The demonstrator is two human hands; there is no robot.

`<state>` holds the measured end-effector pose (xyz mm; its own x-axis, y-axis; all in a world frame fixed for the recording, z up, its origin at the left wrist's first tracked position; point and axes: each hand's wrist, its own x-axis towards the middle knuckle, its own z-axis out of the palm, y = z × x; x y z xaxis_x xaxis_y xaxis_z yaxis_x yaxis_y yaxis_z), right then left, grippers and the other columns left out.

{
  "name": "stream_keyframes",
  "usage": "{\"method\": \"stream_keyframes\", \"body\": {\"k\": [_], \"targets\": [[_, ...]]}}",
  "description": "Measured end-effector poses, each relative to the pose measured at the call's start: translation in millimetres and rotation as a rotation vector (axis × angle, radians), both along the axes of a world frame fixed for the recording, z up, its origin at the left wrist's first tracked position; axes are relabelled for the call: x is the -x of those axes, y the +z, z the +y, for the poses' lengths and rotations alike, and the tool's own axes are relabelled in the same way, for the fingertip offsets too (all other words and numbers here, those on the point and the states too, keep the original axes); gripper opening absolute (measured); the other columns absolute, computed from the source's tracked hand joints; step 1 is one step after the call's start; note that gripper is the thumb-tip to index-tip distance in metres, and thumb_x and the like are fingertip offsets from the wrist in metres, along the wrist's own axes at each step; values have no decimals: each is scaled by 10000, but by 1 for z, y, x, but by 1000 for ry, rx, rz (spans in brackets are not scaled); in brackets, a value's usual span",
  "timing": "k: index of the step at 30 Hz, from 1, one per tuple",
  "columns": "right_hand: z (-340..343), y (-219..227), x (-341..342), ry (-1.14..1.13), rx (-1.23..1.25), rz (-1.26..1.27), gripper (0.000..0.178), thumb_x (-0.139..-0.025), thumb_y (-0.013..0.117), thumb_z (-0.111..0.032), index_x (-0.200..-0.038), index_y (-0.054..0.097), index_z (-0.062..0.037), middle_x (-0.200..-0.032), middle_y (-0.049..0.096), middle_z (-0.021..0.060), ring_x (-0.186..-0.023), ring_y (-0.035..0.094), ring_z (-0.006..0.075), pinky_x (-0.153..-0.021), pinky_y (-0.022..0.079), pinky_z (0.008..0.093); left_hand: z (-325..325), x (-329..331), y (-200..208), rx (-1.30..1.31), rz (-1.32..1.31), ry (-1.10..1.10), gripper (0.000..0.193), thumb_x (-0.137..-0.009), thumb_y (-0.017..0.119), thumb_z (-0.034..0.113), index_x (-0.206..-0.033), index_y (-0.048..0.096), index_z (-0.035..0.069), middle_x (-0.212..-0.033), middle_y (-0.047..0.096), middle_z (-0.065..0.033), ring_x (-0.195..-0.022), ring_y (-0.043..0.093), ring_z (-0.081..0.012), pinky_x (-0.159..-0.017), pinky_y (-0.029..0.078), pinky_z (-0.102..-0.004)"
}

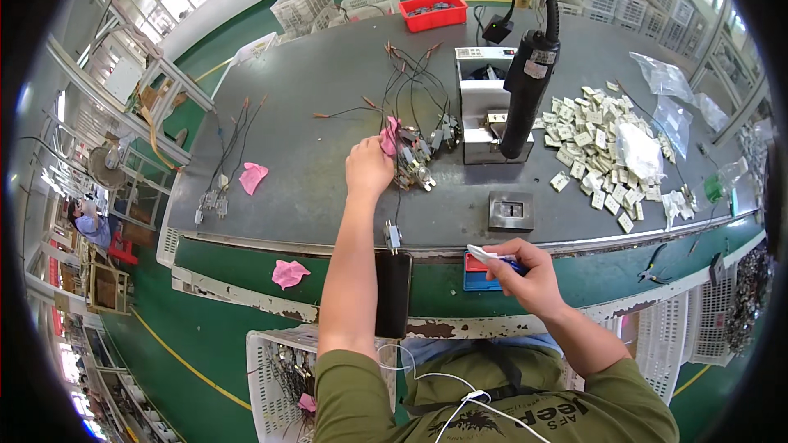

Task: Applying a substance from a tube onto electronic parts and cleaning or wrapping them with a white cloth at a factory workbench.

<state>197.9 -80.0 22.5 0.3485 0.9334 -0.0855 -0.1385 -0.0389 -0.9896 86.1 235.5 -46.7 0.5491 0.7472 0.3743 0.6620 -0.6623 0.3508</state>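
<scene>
My left hand (pixel 369 168) reaches over the grey tabletop, its fingers closed at a crumpled pink scrap (pixel 390 136). Beside it lies a heap of small metal plug parts (pixel 417 166) with black leads. My right hand (pixel 527 276) is closed around a slim pen-like tool with a white end (pixel 481 253) and a dark blue part; its exact kind is unclear. Partly under that hand sits a small red and blue case (pixel 478 272). One plug part (pixel 393 236) lies by the table's front edge, just above a black phone (pixel 393 294).
A black electric screwdriver (pixel 529 90) hangs above a white machine (pixel 484 107). A metal block fixture (pixel 510 212) stands before it, with many cream plastic pieces (pixel 603 143) to the right. Pliers (pixel 654 267) lie on the front ledge; a red bin (pixel 433 12) stands behind.
</scene>
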Motion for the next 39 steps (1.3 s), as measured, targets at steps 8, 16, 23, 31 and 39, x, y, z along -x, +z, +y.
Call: {"method": "stream_keyframes", "body": {"k": [8, 16, 23, 31, 39], "targets": [[-4, -8, -3, 0, 41, 25, 211, -876, 624, -157, -1048, 622, -36, -758, 627, -9, -566, 461, -1, -492, 364, 165, 10, -12, -2, -83, 146, -18, 197, -798, 570, 141, -966, 612, 47, -986, 612, -118, -974, 559, -319, -805, 446, -436], [-2, -7, -8, -30, 29, 47, 207, -874, 621, -144, -1043, 616, -25, -752, 627, 16, -550, 462, 12, -484, 380, 174, 20, 15, 13, -56, -418, 213, 212, -892, 452, 175, -971, 557, 8, -888, 625, -196, -779, 614, -323, -716, 470, -383], [4, -13, -6, -25, 35, 44, 206, -881, 610, -138, -1047, 606, -16, -751, 625, 26, -540, 461, 22, -481, 383, 180, 54, 68, 15, 414, -544, 374, 269, -911, 397, 182, -963, 554, -30, -878, 616, -155, -780, 610, -237, -704, 474, -356], [12, -11, -1, -10, 15, 58, 205, -882, 608, -130, -1052, 604, -16, -755, 627, 25, -543, 460, 21, -482, 377, 177, 46, 80, 18, 262, -540, 266, 234, -974, 366, 223, -988, 501, 32, -858, 591, -125, -733, 594, -220, -671, 466, -338], [12, -13, 0, -16, 7, 65, 199, -879, 614, -125, -1052, 609, -26, -758, 627, 14, -542, 457, 14, -479, 371, 176, 40, 84, 30, 205, -81, 361, 297, -938, 484, 348, -884, 479, 56, -779, 617, -117, -689, 640, -265, -614, 472, -368]]}}
